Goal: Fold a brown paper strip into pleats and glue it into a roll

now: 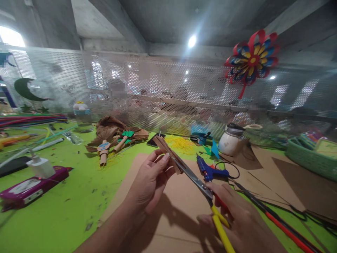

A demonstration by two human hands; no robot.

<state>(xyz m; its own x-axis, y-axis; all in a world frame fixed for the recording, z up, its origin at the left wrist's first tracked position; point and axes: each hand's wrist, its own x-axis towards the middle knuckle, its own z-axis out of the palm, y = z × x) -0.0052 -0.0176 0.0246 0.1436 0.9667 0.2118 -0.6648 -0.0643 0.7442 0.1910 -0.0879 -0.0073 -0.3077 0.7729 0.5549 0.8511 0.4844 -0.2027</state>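
Observation:
Between the thumb and fingers of my left hand (151, 179) is a narrow folded strip of brown paper (163, 144), held above the table. My right hand (237, 207) grips a pair of scissors (196, 181) with yellow handles. Their metal blades reach up and left to the folded paper, lying along it; whether they are cutting cannot be made out. Below both hands lies a sheet of brown paper (171, 214). A blue glue gun (210, 170) rests just beyond my right hand.
Brown paper figures (104, 147) and yellow shredded strands (181, 144) lie at the back. A purple power strip (34, 188) sits left. A white jar (230, 140), brown paper sheets (273, 172) and a green basket (310, 158) are on the right, before a perforated screen (158, 88).

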